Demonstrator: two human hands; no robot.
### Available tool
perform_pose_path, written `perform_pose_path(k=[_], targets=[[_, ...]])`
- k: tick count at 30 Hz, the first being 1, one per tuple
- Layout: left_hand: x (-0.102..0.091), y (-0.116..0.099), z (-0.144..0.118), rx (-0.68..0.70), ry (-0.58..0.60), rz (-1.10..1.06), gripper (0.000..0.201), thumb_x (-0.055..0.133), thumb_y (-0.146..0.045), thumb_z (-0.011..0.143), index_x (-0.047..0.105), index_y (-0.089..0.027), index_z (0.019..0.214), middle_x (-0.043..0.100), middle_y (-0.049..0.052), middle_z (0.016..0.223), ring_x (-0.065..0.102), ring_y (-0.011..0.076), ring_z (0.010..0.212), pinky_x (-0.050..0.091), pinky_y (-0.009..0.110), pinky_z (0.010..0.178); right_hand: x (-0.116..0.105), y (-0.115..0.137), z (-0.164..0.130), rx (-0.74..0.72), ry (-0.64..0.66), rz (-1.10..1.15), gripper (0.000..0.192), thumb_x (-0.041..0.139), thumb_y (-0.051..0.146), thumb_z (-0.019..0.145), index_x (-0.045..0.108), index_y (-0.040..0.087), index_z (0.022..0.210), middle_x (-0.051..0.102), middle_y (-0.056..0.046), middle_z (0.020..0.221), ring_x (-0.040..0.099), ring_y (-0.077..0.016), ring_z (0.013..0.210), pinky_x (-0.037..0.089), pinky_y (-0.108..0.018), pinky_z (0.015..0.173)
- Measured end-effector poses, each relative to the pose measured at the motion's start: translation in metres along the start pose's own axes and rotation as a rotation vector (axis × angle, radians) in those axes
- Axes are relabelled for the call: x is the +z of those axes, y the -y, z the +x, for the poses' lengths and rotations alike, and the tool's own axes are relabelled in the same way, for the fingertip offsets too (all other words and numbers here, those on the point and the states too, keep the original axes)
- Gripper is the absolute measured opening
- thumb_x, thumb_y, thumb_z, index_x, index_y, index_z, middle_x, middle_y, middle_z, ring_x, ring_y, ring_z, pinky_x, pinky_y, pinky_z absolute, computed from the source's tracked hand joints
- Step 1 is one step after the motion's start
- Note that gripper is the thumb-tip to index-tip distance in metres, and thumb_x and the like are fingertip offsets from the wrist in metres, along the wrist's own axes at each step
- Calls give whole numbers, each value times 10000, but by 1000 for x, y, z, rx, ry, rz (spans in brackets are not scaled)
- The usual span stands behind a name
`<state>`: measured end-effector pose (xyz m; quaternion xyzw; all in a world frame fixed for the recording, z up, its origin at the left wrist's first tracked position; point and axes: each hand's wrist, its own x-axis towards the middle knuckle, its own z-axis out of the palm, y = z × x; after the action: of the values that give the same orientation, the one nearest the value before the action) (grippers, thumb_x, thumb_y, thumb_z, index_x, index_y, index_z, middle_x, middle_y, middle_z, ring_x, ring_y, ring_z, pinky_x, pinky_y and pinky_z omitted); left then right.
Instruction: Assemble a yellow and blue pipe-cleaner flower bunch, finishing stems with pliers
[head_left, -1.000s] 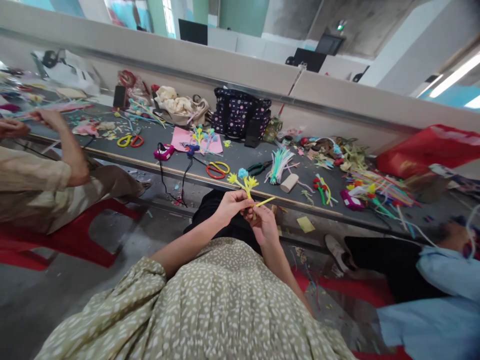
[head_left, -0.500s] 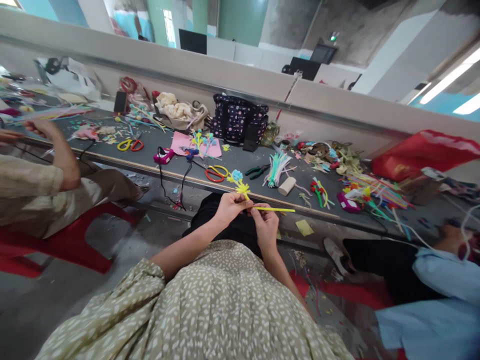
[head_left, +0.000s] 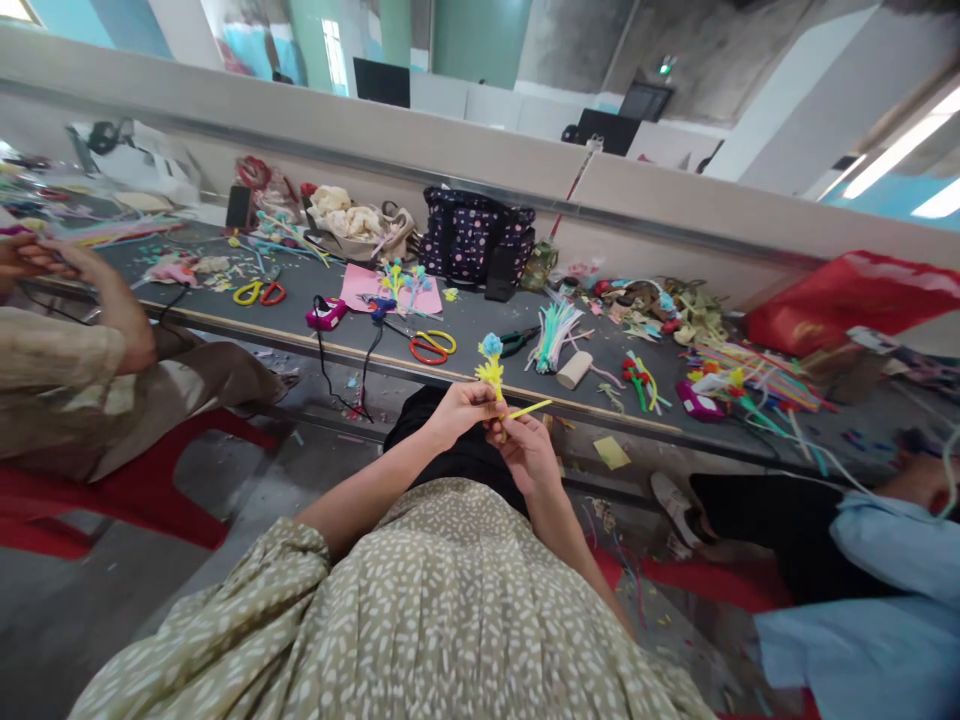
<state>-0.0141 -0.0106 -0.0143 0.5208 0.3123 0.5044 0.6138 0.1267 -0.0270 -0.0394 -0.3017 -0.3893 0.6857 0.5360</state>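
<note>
My left hand [head_left: 471, 408] pinches the base of a pipe-cleaner flower [head_left: 490, 372], which stands nearly upright with a blue fuzzy top over yellow petals. Close against it, my right hand [head_left: 526, 446] has its fingers closed on a yellow pipe cleaner [head_left: 531, 409] at the flower's stem. The free end of that strip sticks out to the right. Where strip and stem meet is hidden by my fingers. Both hands are over my lap, just in front of the table edge.
On the dark table [head_left: 457, 385] lie scissors [head_left: 433, 346], pliers [head_left: 519, 341], a bundle of pipe cleaners [head_left: 553, 335], a glue gun [head_left: 379, 308] on pink paper and a cork-like cylinder [head_left: 574, 370]. A patterned bag [head_left: 478, 238] stands behind. People sit on both sides.
The flower has turned more upright and shifted slightly right. Less of the yellow pipe cleaner sticks out, now angled upward. My right hand has moved closer beneath the left fingers.
</note>
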Motion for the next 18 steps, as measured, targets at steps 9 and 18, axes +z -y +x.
perform_pose_path(k=[9, 18], targets=[[-1, 7, 6, 86, -209, 217, 365, 770, -423, 648, 582, -134, 529, 523, -27, 511, 443, 65, 467, 348, 193, 443, 7, -2, -7, -588, -284, -740, 51, 675, 270, 794, 698, 232, 768, 672, -14, 782, 604, -179, 694, 473, -298, 710], [-3, 1, 2, 65, -116, 118, 304, 763, -404, 687, 673, -115, 659, 590, 2, 550, 522, 82, 508, 400, 201, 503, 4, 1, -1, -168, -133, -173, 109, 760, 259, 708, 709, 185, 769, 689, -3, 677, 611, -139, 609, 496, -258, 594]])
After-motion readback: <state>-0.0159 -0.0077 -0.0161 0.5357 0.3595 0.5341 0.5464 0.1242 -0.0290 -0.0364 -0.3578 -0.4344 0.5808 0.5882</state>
